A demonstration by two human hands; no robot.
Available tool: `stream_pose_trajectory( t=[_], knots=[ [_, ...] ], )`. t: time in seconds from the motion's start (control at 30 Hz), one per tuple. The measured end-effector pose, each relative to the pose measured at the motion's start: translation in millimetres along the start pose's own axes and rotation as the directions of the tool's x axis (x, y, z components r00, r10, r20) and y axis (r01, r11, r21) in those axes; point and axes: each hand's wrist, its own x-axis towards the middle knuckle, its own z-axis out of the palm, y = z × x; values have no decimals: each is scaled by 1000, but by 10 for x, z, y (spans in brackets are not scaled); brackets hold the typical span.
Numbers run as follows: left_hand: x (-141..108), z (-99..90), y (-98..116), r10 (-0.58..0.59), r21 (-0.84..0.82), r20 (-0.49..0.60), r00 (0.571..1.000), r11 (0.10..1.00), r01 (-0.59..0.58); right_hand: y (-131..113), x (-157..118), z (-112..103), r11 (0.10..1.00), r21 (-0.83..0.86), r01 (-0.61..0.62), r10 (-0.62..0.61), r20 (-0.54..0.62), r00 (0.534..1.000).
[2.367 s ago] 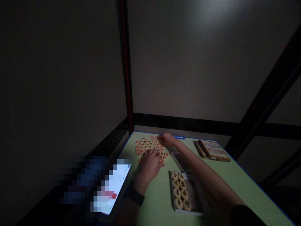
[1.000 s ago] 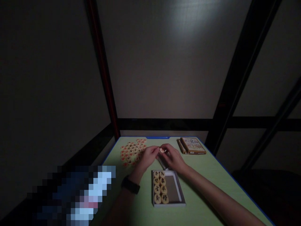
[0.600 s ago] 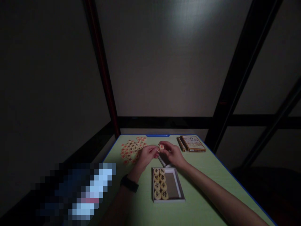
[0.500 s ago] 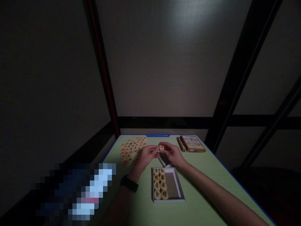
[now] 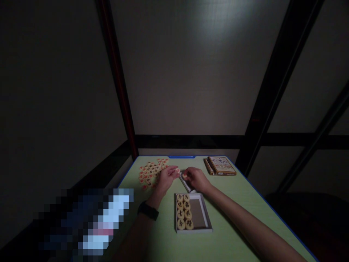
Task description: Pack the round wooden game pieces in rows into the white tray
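Note:
My left hand pinches a round, pale Chinese chess piece with a red mark at its fingertips. Close to its right, my right hand grips another red-marked piece at the far end of an open shallow box, which that hand partly covers. Nearer to me lies a second open box, with two columns of larger black-marked pieces along its left side. Beyond my left hand, many small red- and black-marked pieces are spread in a cluster, partly hidden by that hand.
Two printed box lids, one overlapping the other, lie at the table's far right. The green table has a blue edge and stands near a dark-framed wall. A pixelated patch covers the lower left.
My hands have moved apart. The right one has lowered its piece to the far box, while the left one has drawn slightly left, showing a red-marked piece at its fingertips.

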Motion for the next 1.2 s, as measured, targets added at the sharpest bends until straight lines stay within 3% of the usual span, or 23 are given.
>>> stream_pose_trajectory(
  t=[0.3,0.57,1.0,1.2],
  knots=[
    [-12,57,-62,-63,42,23,998,997,62,-46,21,40,996,-83,31,-26,72,997],
    [-7,45,-69,-82,34,35,996,996,81,-74,41,75,990,-109,-90,91,7,996],
    [-49,58,-14,-88,34,73,993,996,86,-104,44,60,991,-119,-55,65,87,994],
    [-15,48,3,-16,35,-26,1000,999,17,-45,43,83,993,-85,-83,88,58,994]
  ],
)
